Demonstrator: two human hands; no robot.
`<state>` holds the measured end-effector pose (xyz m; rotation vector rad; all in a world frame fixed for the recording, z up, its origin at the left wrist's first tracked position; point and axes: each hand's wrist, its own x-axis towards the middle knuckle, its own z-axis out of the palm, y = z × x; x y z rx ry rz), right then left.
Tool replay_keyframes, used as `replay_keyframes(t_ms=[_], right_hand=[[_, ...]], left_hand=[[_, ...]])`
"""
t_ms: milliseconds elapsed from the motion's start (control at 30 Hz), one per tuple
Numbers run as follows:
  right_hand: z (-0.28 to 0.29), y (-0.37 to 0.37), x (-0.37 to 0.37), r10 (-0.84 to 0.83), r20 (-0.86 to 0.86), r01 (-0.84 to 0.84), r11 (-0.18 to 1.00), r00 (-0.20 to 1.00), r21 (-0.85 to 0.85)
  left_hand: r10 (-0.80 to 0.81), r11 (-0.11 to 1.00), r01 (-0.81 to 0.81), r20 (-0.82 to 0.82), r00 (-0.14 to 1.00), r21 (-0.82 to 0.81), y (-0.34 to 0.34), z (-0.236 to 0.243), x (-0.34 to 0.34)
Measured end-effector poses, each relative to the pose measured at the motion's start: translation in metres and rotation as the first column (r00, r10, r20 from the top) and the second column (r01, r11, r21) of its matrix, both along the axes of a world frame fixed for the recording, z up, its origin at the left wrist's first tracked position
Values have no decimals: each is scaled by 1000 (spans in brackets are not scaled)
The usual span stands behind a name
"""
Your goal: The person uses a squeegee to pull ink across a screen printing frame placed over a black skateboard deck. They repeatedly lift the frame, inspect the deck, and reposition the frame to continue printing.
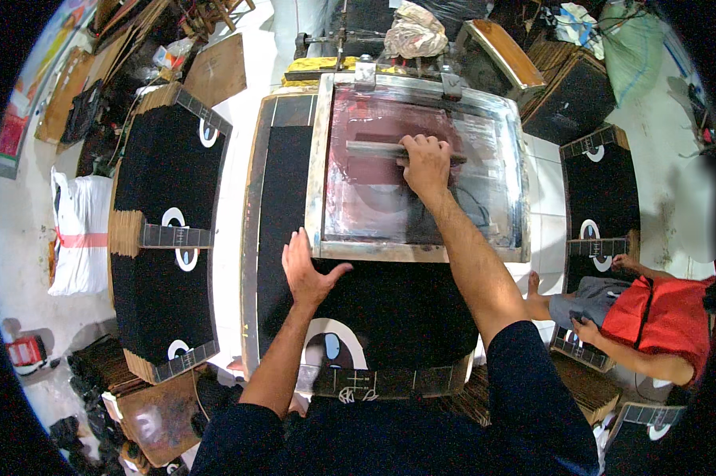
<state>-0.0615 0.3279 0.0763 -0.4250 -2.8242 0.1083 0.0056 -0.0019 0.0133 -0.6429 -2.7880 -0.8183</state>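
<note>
A screen-printing frame point(417, 253) with a pale, paint-stained border lies over a black fabric panel point(397, 305) on a board. Across the mesh, over dark red ink, runs a squeegee point(370, 148), with my right hand point(427, 165) closed around its right part. My left hand point(310, 271) has its fingers and thumb spread, the fingertips at the frame's lower left corner and the palm over the black fabric. Close to my body, a printed white-and-blue eye point(334, 345) shows on the panel. Part of the fabric is hidden under the frame.
Metal hinge clamps point(365, 73) hold the frame's far edge, near a crumpled rag point(416, 32). Stacks of black printed panels point(167, 166) stand at left, more panels point(600, 190) at right. A seated person in a red top point(659, 321) is at the right, beside panels.
</note>
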Motion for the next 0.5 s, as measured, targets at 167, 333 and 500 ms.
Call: replay_keyframes(t_ms=[167, 333, 500], right_hand=[[3, 28, -30, 84, 114, -82, 996, 990, -20], [9, 57, -90, 72, -73, -63, 991, 995, 115], [-9, 54, -103, 27, -35, -23, 995, 999, 92]], left_hand=[[-45, 996, 41, -46, 998, -76, 1, -7, -9], [-27, 992, 27, -2, 1000, -126, 1, -7, -4], [-19, 994, 21, 15, 1000, -103, 2, -7, -7]])
